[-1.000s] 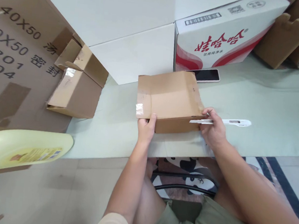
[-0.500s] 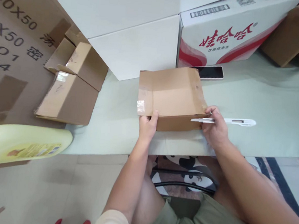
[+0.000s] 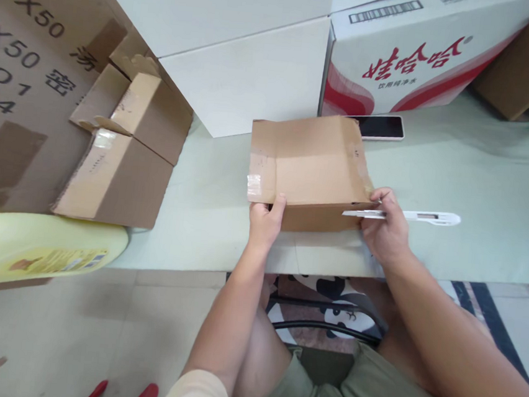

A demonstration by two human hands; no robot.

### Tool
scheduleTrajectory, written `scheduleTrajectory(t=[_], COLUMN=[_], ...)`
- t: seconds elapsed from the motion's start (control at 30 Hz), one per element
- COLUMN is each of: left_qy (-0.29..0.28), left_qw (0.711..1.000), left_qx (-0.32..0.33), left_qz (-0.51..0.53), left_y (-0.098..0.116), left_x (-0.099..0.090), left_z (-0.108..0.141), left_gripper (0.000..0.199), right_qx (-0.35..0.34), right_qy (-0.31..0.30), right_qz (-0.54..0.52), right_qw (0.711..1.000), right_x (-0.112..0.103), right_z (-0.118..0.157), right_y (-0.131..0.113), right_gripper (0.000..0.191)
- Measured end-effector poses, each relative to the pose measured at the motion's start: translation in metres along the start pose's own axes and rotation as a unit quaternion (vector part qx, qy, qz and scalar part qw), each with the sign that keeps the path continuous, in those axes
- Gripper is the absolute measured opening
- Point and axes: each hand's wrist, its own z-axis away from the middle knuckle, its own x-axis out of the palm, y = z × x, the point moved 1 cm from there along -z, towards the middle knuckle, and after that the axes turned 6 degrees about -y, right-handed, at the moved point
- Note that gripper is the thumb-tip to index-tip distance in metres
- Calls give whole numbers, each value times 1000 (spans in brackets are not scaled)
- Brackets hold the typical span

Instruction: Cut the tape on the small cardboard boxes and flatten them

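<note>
A small brown cardboard box [image 3: 317, 166] lies in front of me, its flaps spread at the left and right, with shiny tape on the left flap. My left hand [image 3: 266, 220] grips its near edge at the left, thumb on top and fingers underneath, partly hidden. At the near right corner, my right hand [image 3: 387, 226] pinches the cardboard. That same hand also holds a white utility knife [image 3: 435, 218], its blade pointing left across the front of the box and its handle sticking out to the right.
Behind the box stand white cartons [image 3: 252, 75] and a red-and-white water carton [image 3: 398, 74]. A phone [image 3: 383, 127] lies beside them. Brown boxes [image 3: 130, 179] and a yellow bottle [image 3: 39, 252] are at the left. Another brown box [image 3: 525, 67] sits at the far right. The table's front edge runs below my hands.
The view has shifted slightly, so the box and both hands appear a little further right. Both hands keep the same hold on the box and knife.
</note>
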Motion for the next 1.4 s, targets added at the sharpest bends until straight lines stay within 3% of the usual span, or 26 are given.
scheduleTrajectory(t=[0.67,0.9,1.4], left_qy=[4,5,-4], left_qw=[1000,1000,1000], left_qx=[0,2,6], left_qz=[-10,-9,-5], left_y=[-2,0,-2], left_x=[0,1,0], left_z=[0,0,0], left_gripper=[49,51,46], right_qx=[9,7,-2], right_qy=[-5,19,-3], right_qz=[-10,-13,5], right_qw=[1000,1000,1000], right_x=[1,5,3], right_z=[1,2,1], right_y=[-1,-3,-1], right_gripper=[47,48,47])
